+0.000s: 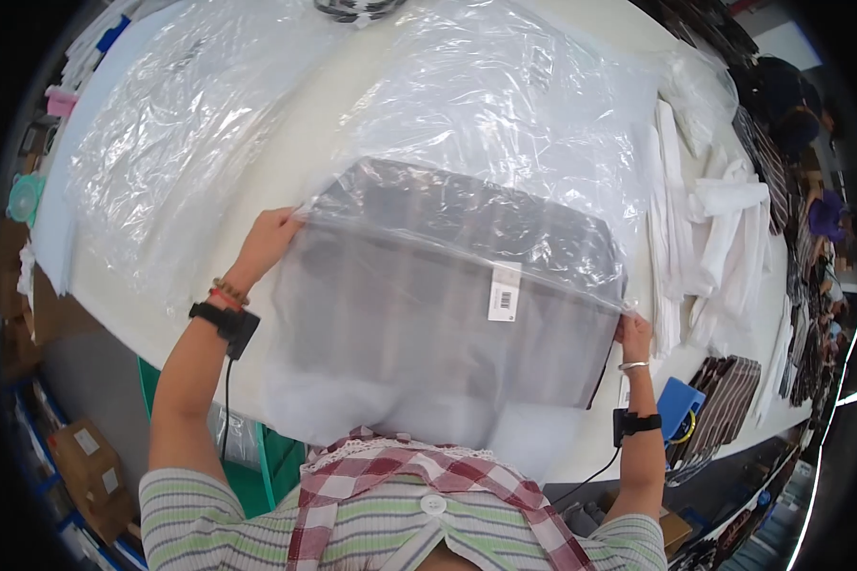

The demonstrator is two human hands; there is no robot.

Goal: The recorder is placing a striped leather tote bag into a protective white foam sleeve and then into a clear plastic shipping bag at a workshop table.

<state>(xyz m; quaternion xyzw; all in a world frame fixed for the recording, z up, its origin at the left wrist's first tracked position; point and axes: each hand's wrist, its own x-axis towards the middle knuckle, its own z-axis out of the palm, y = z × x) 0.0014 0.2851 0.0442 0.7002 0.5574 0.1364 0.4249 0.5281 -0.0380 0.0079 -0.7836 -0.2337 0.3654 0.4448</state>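
Note:
Before me on the table lies a dark, faintly striped folded textile (400, 300), inside or under a translucent plastic bag (343, 400). Pinched between the fingers of my left hand (266, 239) is the upper left corner of the bag's edge. My right hand (635, 335) grips the same edge at its right end, so it runs taut across the textile. The part beyond that edge has a shiny, clear plastic covering. A white label (505, 291) with a printed code shows near the middle right. The bag's near end reaches my checked apron (428, 464).
Large clear plastic sheets or bags (178, 143) cover the table's far side, with more clear plastic (500, 107) right of them. White folded strips (721, 235) lie at right, near striped fabric (721, 400) and a blue object (680, 401). A cardboard box (89, 478) stands below left.

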